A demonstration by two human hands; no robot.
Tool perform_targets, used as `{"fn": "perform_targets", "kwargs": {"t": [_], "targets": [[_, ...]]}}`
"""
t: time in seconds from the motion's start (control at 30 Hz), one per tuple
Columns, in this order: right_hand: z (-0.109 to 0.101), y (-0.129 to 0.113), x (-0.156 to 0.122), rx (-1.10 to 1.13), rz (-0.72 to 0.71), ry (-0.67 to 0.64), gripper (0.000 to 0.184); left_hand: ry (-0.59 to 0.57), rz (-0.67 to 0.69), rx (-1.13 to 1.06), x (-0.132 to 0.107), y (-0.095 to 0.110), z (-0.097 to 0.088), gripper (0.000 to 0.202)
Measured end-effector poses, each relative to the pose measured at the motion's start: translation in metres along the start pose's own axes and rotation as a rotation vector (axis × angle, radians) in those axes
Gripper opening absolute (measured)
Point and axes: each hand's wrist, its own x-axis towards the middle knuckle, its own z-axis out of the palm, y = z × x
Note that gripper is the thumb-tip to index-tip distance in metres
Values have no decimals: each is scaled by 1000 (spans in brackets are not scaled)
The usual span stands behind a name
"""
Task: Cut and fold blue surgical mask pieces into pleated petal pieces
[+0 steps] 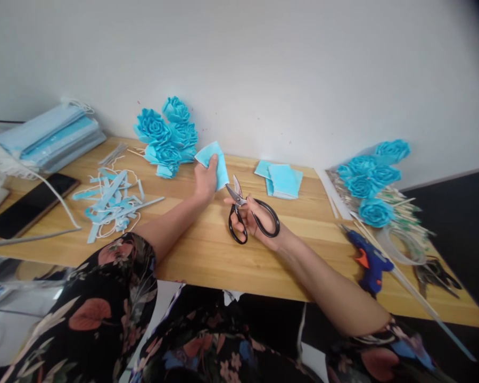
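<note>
Near the middle of the table, my left hand (206,178) pinches a folded blue piece of mask fabric (214,158), thumb on top. My right hand (259,219) has its fingers in the loops of black-handled scissors (238,198). The scissors' blades are spread apart, with one tip at the lower right corner of the fabric. Several cut blue fabric pieces (284,181) lie flat beyond my right hand. Left of my left arm is a heap of cut strips and ear loops (114,201).
Blue fabric roses (165,138) stand at the back left, with more blue roses (363,178) at the right. A stack of face masks (51,135) and a phone (32,205) lie left. A blue glue gun (369,260), a tape roll (403,247) and pliers (435,274) lie right.
</note>
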Motion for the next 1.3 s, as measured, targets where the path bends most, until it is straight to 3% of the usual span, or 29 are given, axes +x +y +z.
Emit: {"fn": "perform_targets", "kwargs": {"t": [0.37,0.57,0.8,1.3], "targets": [[9,6,25,50,-47,53,55,-17,14,10,-9,9,1,40],[10,17,24,102,-174,61,56,-49,16,6,-8,5,3,39],[13,19,24,135,-195,91,60,-52,31,-12,-4,-1,5,37],[19,18,22,132,-210,154,63,-67,23,24,-10,7,7,33]]}}
